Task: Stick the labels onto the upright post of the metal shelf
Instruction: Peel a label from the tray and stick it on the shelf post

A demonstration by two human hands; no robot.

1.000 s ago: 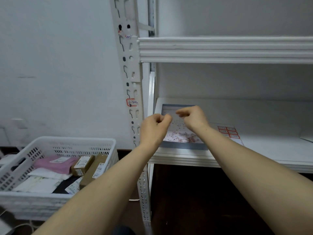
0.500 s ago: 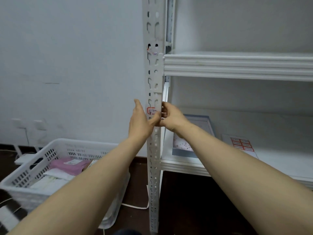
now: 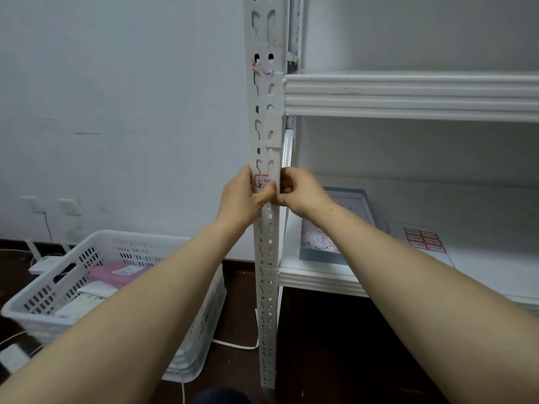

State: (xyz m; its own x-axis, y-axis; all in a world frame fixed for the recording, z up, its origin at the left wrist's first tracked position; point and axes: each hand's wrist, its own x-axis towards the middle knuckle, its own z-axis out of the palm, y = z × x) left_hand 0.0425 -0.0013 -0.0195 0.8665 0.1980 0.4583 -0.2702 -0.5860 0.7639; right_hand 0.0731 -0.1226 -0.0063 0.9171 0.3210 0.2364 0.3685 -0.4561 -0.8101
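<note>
The white slotted upright post (image 3: 264,258) of the metal shelf runs down the middle of the view. A red-bordered label (image 3: 261,181) with handwriting sits on its front face. My left hand (image 3: 240,198) lies along the post's left side with fingers straight, its thumb pressing the front just below that label. My right hand (image 3: 302,193) has its fingers curled at the post's right edge, thumb meeting the left thumb on the post. Whatever lies under the thumbs is hidden. A sheet of red-bordered labels (image 3: 424,243) lies on the lower shelf (image 3: 318,279).
A torn label remnant (image 3: 268,72) sticks higher on the post, beside the upper shelf beam (image 3: 408,94). A flat blue-framed box (image 3: 350,199) lies on the lower shelf. A white plastic basket (image 3: 58,290) with parcels stands on the dark floor at left, cables around it.
Both hands left the label sheet area on the lower shelf and came to the post. Since half a second ago the left thumb has closed onto the post's front below the label.
</note>
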